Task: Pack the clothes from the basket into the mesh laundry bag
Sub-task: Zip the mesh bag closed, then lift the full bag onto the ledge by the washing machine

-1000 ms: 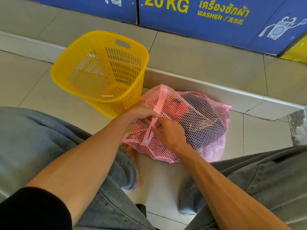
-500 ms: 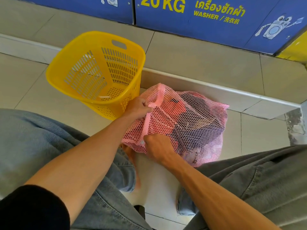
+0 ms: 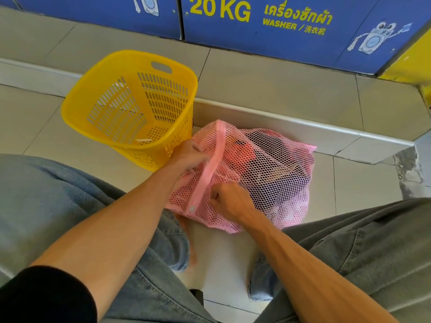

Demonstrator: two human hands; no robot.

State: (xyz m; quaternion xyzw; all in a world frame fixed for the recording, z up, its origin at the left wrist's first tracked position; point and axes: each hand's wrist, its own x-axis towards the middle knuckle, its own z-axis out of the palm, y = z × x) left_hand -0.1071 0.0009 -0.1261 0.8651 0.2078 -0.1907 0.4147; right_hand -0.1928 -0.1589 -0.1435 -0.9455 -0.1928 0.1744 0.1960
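Bright, even daylight, source probably right; soft shadows under legs. Wide-angle bowing at edges. Slight softness throughout; near sleeve (image 3: 44, 297) blurred.

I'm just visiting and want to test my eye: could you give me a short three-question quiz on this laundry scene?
1. True or false: the yellow laundry basket holds clothes.
2. Which hand grips the pink zipper band nearer the basket? A) left hand B) right hand
3. Fill in: the pink mesh laundry bag lies on the tiled ____.

Key
1. False: only a small white strip lies at its bottom.
2. A
3. floor
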